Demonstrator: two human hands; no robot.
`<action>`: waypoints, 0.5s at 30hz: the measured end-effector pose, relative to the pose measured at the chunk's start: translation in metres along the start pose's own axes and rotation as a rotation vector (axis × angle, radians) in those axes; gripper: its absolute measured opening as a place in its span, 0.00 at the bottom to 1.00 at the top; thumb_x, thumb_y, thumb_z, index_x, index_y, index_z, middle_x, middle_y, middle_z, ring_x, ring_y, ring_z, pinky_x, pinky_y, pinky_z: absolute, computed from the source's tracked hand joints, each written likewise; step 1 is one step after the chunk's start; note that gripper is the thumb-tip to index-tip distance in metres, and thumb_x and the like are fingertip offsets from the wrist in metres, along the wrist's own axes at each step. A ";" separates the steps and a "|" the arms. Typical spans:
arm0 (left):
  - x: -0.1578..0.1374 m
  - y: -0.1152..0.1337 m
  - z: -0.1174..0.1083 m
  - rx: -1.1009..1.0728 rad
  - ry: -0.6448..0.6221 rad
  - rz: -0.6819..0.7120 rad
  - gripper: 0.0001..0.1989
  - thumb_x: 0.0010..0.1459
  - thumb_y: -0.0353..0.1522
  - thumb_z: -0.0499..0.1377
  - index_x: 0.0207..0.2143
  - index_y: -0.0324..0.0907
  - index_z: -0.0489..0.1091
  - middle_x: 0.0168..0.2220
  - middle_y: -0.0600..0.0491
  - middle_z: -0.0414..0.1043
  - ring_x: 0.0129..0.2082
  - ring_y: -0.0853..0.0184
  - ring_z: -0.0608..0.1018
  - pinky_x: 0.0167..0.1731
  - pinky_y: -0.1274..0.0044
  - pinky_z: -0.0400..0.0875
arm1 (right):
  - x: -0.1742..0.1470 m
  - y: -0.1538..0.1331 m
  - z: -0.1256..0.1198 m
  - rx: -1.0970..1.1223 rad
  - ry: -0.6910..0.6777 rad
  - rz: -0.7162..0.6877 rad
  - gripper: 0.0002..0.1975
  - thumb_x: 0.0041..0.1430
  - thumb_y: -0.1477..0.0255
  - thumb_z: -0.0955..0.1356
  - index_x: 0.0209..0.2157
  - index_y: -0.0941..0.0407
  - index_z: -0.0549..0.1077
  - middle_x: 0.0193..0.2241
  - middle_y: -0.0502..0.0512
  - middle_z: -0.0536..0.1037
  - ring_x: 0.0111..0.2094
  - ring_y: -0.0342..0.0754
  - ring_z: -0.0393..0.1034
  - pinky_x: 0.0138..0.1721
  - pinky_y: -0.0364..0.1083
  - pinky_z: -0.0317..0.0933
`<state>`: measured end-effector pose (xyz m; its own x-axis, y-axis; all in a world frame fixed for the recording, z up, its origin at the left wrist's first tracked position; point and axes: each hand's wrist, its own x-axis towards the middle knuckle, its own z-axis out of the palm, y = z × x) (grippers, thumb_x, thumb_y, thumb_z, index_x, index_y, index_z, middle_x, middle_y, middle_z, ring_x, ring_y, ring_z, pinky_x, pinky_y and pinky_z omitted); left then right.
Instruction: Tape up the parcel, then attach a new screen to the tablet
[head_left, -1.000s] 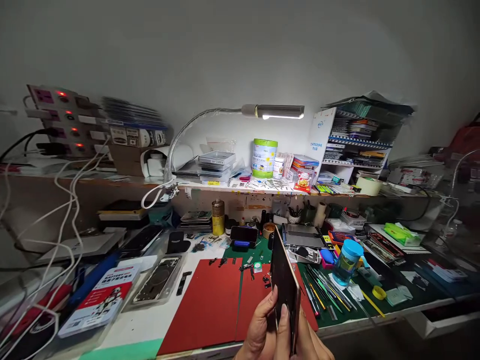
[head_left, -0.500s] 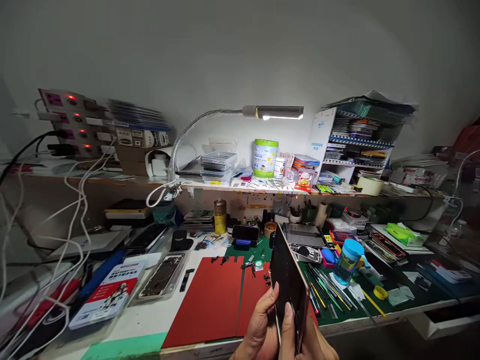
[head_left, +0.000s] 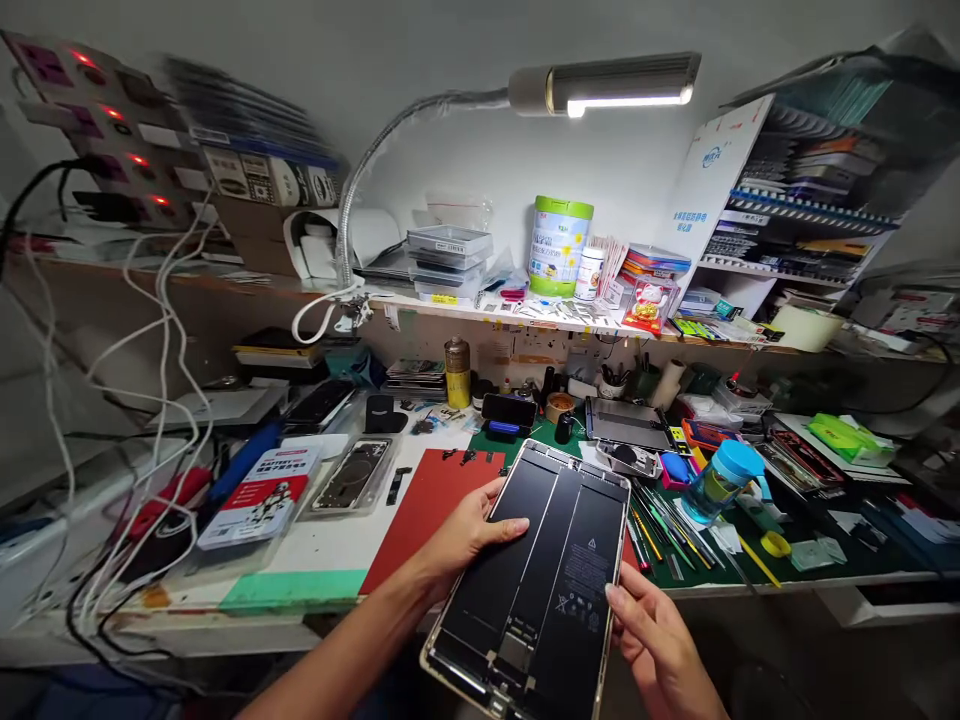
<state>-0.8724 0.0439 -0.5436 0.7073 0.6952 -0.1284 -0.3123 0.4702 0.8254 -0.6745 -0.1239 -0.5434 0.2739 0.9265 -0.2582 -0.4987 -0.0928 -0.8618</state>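
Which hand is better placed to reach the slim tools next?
Probably the right hand: it holds the open tablet by its right edge, nearer the slim tools; the left hand would reach across it.

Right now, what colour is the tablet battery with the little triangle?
The battery is black with pale printing, best seen in the head view.

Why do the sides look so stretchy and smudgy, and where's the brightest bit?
Head view, sides: the sockets and rack look slanted and smeared, probably from a wide lens; head view, top: the lamp shines brightest, lighting the shelf below; head view, lower middle: the tablet looks sharper.
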 end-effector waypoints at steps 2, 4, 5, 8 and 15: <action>0.000 0.003 0.000 0.067 -0.049 -0.022 0.35 0.53 0.29 0.77 0.63 0.42 0.73 0.58 0.39 0.81 0.49 0.49 0.86 0.47 0.62 0.84 | 0.007 0.003 0.008 0.054 -0.030 0.048 0.30 0.51 0.59 0.83 0.52 0.59 0.82 0.47 0.65 0.86 0.45 0.57 0.82 0.45 0.49 0.74; 0.002 0.004 -0.001 0.116 -0.097 -0.052 0.37 0.52 0.30 0.77 0.64 0.42 0.73 0.57 0.40 0.81 0.51 0.50 0.86 0.51 0.62 0.82 | 0.012 0.008 0.013 0.095 -0.010 0.098 0.31 0.50 0.60 0.83 0.52 0.59 0.82 0.49 0.66 0.85 0.45 0.59 0.82 0.45 0.51 0.75; 0.004 0.006 -0.003 0.123 -0.111 -0.072 0.37 0.51 0.30 0.78 0.63 0.41 0.73 0.56 0.41 0.82 0.51 0.50 0.86 0.52 0.62 0.81 | 0.014 0.011 0.014 0.106 0.003 0.117 0.31 0.49 0.61 0.83 0.53 0.59 0.82 0.48 0.66 0.86 0.44 0.59 0.83 0.44 0.52 0.76; 0.006 0.009 -0.018 0.083 -0.095 -0.152 0.36 0.52 0.34 0.78 0.62 0.39 0.75 0.48 0.42 0.86 0.44 0.54 0.87 0.47 0.67 0.82 | 0.019 0.022 0.011 0.136 0.023 0.151 0.30 0.49 0.64 0.84 0.52 0.60 0.82 0.47 0.66 0.86 0.44 0.59 0.83 0.45 0.52 0.76; -0.034 -0.028 -0.056 -0.326 0.253 -0.157 0.34 0.68 0.54 0.58 0.60 0.34 0.76 0.56 0.36 0.82 0.55 0.51 0.85 0.53 0.68 0.80 | 0.029 0.086 0.006 0.278 0.333 0.156 0.31 0.40 0.59 0.86 0.45 0.57 0.82 0.42 0.59 0.87 0.43 0.60 0.84 0.43 0.53 0.78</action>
<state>-0.9234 0.0378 -0.5933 0.5973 0.6936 -0.4027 -0.4257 0.6997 0.5737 -0.7141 -0.1030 -0.6228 0.4044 0.7376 -0.5408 -0.7441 -0.0785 -0.6634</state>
